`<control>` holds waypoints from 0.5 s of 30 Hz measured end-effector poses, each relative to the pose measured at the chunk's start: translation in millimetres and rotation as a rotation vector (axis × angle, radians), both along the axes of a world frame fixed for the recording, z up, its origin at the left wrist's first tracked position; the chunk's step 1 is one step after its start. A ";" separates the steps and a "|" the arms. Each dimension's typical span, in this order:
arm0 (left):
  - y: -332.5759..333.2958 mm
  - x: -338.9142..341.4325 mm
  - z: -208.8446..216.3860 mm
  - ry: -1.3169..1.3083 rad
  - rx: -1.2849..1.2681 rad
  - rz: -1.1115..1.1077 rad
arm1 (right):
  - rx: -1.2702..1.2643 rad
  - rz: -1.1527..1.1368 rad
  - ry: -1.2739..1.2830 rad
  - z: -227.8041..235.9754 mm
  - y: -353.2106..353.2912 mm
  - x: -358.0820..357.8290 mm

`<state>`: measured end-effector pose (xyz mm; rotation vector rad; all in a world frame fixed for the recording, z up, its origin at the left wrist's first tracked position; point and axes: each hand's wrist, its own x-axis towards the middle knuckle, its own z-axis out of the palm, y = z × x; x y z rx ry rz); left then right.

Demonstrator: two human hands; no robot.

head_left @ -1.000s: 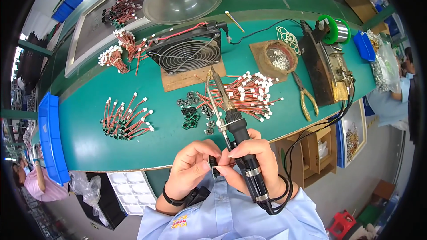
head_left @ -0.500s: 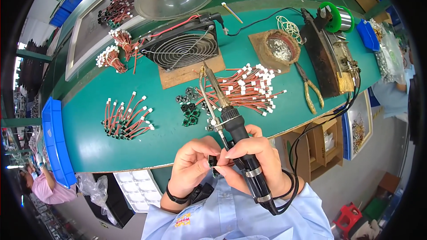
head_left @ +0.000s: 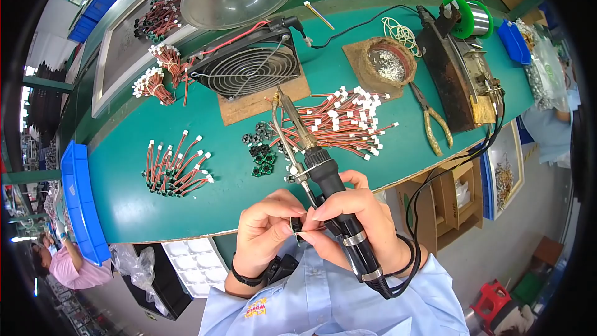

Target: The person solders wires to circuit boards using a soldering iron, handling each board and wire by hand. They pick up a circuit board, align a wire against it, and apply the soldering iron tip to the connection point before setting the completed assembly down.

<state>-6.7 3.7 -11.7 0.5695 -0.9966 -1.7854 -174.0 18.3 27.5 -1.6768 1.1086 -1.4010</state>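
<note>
My left hand (head_left: 264, 230) pinches a small black component (head_left: 296, 224) between thumb and fingers, just beyond the table's near edge. In my right hand (head_left: 370, 221) lies a black-handled soldering iron (head_left: 324, 171) with a metal feed tube alongside. Its tip points away from me, over the table. The right thumb and fingertip also meet beside the component, apparently on a thin wire that is mostly hidden. Past the hands are loose black and green components (head_left: 263, 160) and a heap of red-and-black wire leads with white plugs (head_left: 339, 121). Finished-looking leads with green ends (head_left: 177, 171) lie at left.
A black fan (head_left: 249, 71) stands on a board behind the iron. To the right are a tip-cleaning pot (head_left: 392, 65), pliers (head_left: 431, 121), an iron stand (head_left: 457, 81) and a solder spool (head_left: 476, 20). A blue bin (head_left: 81, 202) hangs at the left edge.
The view has shifted slightly, so the table's things sit a little farther left. Both hands keep their grip; the component is turned a little, with less green showing.
</note>
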 end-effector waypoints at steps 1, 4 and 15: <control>-0.6 0.5 0.6 0.000 0.000 0.000 | 0.000 0.000 0.000 0.0 0.0 -0.4; -3.5 3.4 4.5 -0.025 -0.036 -0.025 | 0.026 0.023 -0.016 -0.1 -0.6 -2.1; -3.8 3.6 6.7 0.033 0.009 -0.082 | 0.045 0.075 -0.005 4.0 -3.4 -7.3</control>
